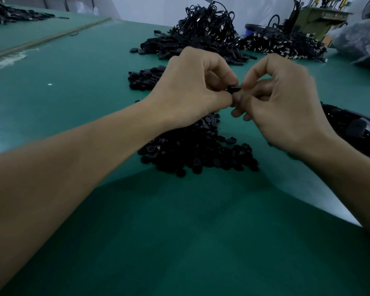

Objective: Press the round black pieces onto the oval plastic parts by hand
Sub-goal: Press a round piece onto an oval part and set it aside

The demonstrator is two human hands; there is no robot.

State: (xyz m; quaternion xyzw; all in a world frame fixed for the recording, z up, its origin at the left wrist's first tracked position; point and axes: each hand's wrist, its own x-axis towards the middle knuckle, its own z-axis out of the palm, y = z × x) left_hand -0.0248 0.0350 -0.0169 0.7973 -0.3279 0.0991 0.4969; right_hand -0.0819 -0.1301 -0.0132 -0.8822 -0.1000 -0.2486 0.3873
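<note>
Green mat [179, 231] w/ black stock all round the grip: heap of round black pieces [201, 150] directly below both hands, smaller black pile [143, 79] just beyond the left wrist, cable bundles [205, 33] well behind, dark heap [350, 129] to the right. Left hand [192, 90] & right hand [282, 103] meet fingertip to fingertip above the heap, thumbs & forefingers curled tight, pinching one small black part [233, 89] between them. It is mostly hidden by fingers; round or oval cannot be told.

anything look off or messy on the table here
Nothing looks broken. The green mat has a whitish smeared patch at its far left and a small white fleck nearby; a few black pieces lie loose beside the far pile.
</note>
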